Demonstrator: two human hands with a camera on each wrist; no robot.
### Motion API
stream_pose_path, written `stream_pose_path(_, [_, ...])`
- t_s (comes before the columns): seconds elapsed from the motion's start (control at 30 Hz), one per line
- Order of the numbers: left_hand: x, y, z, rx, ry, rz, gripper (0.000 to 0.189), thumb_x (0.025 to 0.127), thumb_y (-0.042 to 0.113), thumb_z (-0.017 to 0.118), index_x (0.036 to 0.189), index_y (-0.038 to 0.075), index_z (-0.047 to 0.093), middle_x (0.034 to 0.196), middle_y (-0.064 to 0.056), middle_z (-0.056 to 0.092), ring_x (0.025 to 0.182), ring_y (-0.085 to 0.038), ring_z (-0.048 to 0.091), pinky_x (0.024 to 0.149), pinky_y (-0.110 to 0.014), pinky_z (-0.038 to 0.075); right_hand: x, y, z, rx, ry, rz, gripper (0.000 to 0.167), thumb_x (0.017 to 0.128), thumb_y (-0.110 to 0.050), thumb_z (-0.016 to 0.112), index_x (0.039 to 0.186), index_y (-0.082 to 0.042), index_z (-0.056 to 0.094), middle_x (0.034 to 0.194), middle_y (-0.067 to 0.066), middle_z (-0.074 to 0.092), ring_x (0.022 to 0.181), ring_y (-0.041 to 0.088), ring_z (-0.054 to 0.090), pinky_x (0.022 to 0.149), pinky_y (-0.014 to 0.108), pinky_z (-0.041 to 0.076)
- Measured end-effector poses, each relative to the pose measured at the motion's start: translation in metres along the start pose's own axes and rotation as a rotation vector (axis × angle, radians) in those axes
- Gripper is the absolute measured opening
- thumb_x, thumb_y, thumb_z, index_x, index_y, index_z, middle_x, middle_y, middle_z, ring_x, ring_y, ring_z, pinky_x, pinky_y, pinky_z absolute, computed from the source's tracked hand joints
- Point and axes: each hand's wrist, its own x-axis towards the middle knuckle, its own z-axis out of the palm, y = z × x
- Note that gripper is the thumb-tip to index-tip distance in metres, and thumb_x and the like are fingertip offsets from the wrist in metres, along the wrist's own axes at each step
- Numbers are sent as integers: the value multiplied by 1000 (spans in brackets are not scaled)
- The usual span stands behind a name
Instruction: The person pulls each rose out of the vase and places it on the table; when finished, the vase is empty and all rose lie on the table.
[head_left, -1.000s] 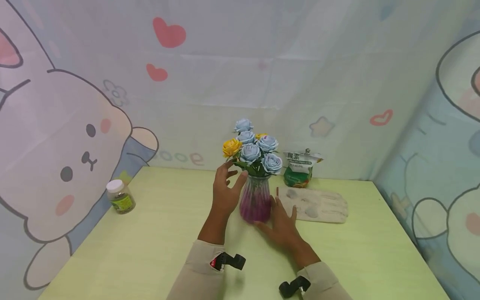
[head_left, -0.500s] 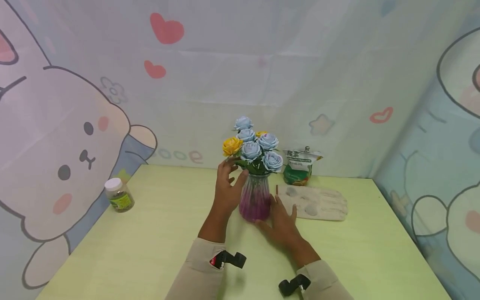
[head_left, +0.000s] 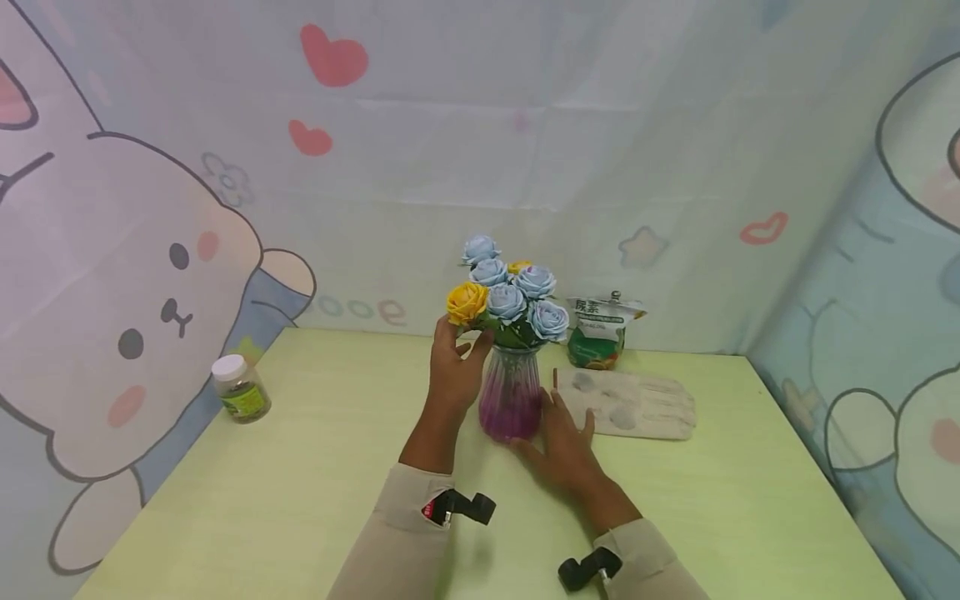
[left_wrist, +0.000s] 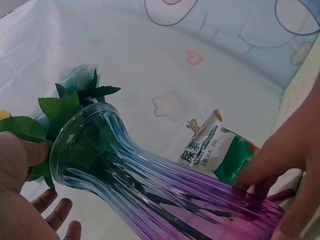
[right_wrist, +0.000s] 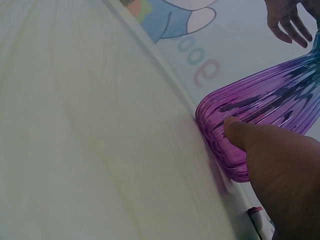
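A ribbed glass vase (head_left: 512, 400), clear at the top and purple at the base, stands upright on the table and holds several light-blue roses (head_left: 506, 302) and yellow ones. My left hand (head_left: 453, 375) is at the left of the bouquet, its thumb and index finger pinching the green leafy stem under the front yellow rose (head_left: 467, 302). In the left wrist view its other fingers spread loosely below the leaves (left_wrist: 60, 107). Low on the vase's right side, my right hand (head_left: 566, 454) holds the base, its thumb (right_wrist: 240, 134) against the purple glass.
Behind and right of the vase stands a green-and-white pouch (head_left: 597, 333) with a metal clip on top. A pale work glove (head_left: 637, 407) lies beside the right hand. Far left is a white-lidded jar (head_left: 242, 390). A printed cloth (head_left: 420, 167) hangs behind the table (head_left: 315, 500).
My left hand has moved slightly up and its thumb has closed in on the stem; the yellow rose has turned a little to face forward. The top blue rose shifted left. The right hand stays put.
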Motion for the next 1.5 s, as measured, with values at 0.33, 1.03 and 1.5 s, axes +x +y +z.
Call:
stream_pose_path(0.33, [12,26,-12,-25,101,73,32,103,10,74,133,0,67,131,-19,68,131,-30,61,109,-48,51,0,-4,-3,-3,-23,9,96,105,-55,68,173,-3,26,177,15,38,170,39,23,126,87,1])
stream_pose_path(1.03, [20,36,-27,-203,-52,-62,30,116,34,57,104,6,61,97,-6,70,80,-21,84,91,-33,68,2,3,0,24,-67,66,99,105,-60,67,176,-9,21,179,12,36,168,35,32,129,83,0])
stream_pose_path(1.5, [5,9,-32,-385,-228,61,42,115,15,51,127,-22,68,114,11,78,140,-19,58,132,-57,32,1,1,1,36,-52,62,100,104,-57,70,175,-7,20,178,14,38,166,35,35,130,82,6])
